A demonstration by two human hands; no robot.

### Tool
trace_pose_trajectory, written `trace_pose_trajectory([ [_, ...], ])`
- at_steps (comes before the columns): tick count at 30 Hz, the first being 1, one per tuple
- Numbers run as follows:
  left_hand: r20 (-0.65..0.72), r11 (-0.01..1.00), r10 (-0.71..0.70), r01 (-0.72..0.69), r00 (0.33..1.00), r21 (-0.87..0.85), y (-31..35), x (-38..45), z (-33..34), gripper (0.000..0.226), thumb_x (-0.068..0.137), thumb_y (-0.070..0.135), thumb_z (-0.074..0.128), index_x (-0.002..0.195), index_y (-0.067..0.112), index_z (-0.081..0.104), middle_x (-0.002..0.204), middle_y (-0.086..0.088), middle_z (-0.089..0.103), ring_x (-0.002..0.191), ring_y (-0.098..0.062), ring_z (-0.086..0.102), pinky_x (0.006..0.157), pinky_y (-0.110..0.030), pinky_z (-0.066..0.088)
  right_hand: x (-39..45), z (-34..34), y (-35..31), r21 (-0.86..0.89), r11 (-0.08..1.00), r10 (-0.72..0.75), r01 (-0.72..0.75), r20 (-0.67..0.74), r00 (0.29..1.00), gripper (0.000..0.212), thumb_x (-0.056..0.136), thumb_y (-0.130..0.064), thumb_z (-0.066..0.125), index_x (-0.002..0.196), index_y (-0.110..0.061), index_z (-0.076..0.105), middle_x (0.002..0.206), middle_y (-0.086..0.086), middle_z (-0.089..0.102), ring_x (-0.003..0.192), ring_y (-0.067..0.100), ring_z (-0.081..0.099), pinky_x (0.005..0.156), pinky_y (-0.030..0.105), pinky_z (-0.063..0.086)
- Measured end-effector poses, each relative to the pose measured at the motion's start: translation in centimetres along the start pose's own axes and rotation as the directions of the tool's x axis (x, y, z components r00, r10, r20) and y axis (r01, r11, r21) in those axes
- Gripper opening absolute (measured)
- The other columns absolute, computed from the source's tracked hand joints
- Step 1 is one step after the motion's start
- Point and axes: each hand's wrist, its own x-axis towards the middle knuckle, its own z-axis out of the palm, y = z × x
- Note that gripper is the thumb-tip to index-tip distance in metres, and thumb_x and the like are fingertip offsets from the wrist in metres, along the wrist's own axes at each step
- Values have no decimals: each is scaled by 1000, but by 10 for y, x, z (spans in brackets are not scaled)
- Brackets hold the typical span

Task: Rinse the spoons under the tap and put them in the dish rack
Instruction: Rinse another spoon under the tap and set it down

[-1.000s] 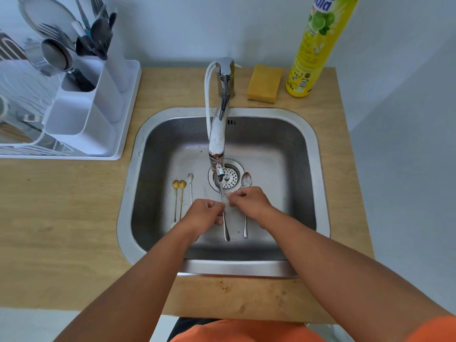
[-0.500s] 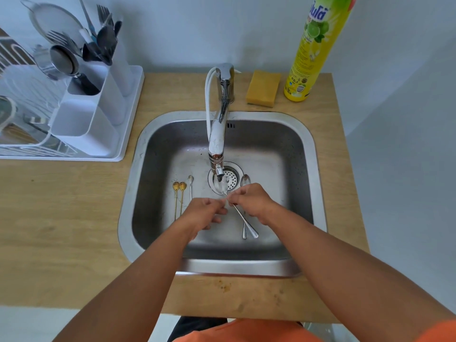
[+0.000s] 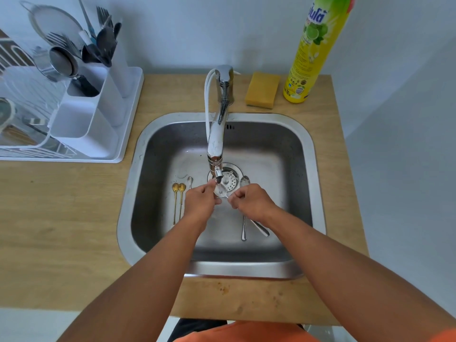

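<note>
A silver spoon [image 3: 220,191] is held right under the tap [image 3: 217,141] spout, its bowl over the drain. My right hand [image 3: 251,201] grips its handle, whose end [image 3: 262,230] sticks out below my wrist. My left hand [image 3: 200,203] pinches the bowl with its fingertips. On the sink [image 3: 313,169] floor lie two gold spoons [image 3: 178,200], a small silver spoon [image 3: 190,180] beside them, and another silver spoon [image 3: 244,228] under my right hand. The white dish rack [image 3: 74,112] stands on the counter at left.
The rack's cutlery holder [image 3: 96,95] holds forks, dark spoons and a ladle. A yellow sponge [image 3: 262,89] and a tall dish soap bottle [image 3: 313,50] stand behind the sink. A wall rises close on the right. The wooden counter [image 3: 61,230] runs around the sink.
The held spoon has swung from pointing toward me to slanting right, its bowl now raised under the spout. My hands moved slightly apart. The view shifted down a little.
</note>
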Motion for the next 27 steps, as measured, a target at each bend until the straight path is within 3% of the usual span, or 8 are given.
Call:
trace_pose_trajectory([
  [4,192,963,-168,202,967,-177,-5,3,-7,19,106,27,59,108,16,74,76,0,76,82,-13,76,68,-32,56,-2,-3,3,-5,1000,6,-7,-14,1000,20,94,-26,69,76,-18,76,78,-2,74,72,11,64,77,33,55],
  [6,231,959,-168,213,958,-189,-8,4,-7,15,103,21,64,111,17,75,79,3,79,81,-10,76,68,-31,56,-4,-5,4,-13,1000,-2,2,-14,1000,21,94,-26,69,75,-18,75,77,-3,74,72,12,64,77,34,56],
  [12,37,995,-76,78,996,-56,-6,-4,4,15,84,33,86,90,22,79,86,7,81,72,-9,70,64,-27,50,-9,-1,4,-57,998,-41,40,-8,999,23,96,-30,68,73,-26,73,74,-10,72,75,12,69,74,32,56],
  [17,-18,998,-44,43,999,-54,3,-6,6,32,85,50,81,86,18,78,75,1,75,73,-13,71,71,-34,55,-9,0,4,-46,997,-60,59,-18,998,24,95,-30,67,74,-22,74,73,-7,74,72,15,69,71,33,57],
  [23,201,988,-84,107,976,-109,6,-3,-14,32,103,43,61,111,19,81,79,5,67,80,-11,66,69,-31,50,-6,-7,3,65,996,-64,62,22,998,24,93,-23,72,69,-23,75,70,-13,72,66,0,62,68,22,48],
  [27,399,947,-142,242,906,-212,2,-1,-28,40,101,45,62,128,18,74,92,6,67,80,-9,63,70,-30,48,-7,-12,0,154,984,-100,85,89,991,14,94,-23,74,85,-14,80,84,1,79,79,9,68,87,35,57],
])
